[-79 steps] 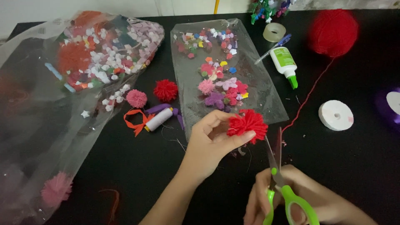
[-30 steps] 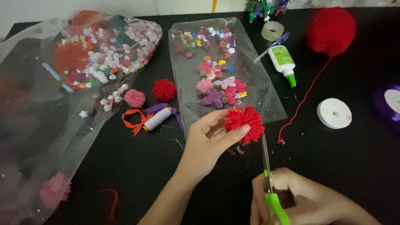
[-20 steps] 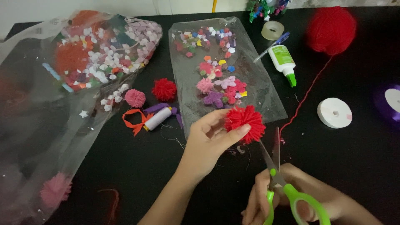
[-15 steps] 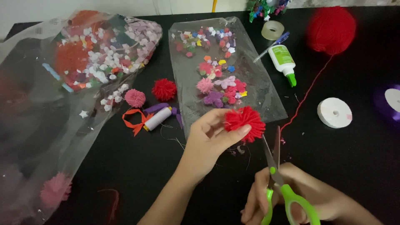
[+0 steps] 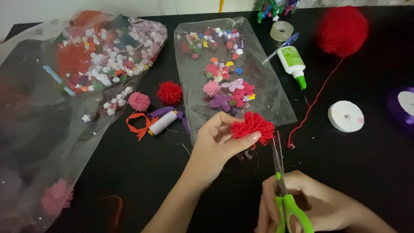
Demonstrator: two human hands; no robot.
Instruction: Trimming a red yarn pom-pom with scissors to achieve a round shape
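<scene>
Beside the red pompom (image 5: 253, 126) pinched in the left hand (image 5: 214, 146), the right hand's (image 5: 302, 203) scissors (image 5: 282, 181) have nearly closed.

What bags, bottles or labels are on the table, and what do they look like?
Big clear bag: left side, crinkly, stuffed with colourful bits.
Flat clear bag: middle, holding small bright shapes.
Glue bottle: upper right, lying down, white with green cap and green label.

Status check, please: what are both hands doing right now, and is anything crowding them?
Left hand pinching red pom-pom. Right hand gripping green scissors, blades nearly shut beside the pom-pom. Clear bag close behind.
</scene>
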